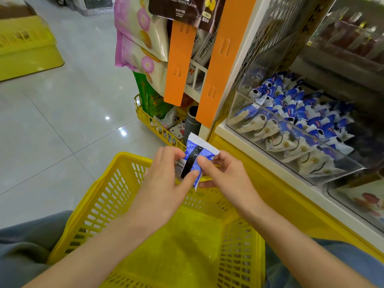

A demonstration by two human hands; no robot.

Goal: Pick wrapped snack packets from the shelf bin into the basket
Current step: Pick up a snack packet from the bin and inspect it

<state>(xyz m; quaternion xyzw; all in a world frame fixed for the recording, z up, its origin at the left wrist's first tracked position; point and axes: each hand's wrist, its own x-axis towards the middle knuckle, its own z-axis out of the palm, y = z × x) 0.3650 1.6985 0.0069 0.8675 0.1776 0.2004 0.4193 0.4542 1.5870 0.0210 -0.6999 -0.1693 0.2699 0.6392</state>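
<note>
Where the yellow basket (104, 200) sits near, mouth open, one blue-and-white snack packet (196, 159) hangs above its far rim. Left hand (164, 183) pinches the packet's left edge, thumb on the front; right hand (226, 175) pinches the right edge. Judged light, crinkly, slick film, contents perhaps crushable: grip the crimped seals, gently. Right, the clear shelf bin (301, 129) holds many more packets (301, 109).

Blue-and-white packet (196, 161), yellow lattice basket (116, 196), orange shelf strips (224, 59).
</note>
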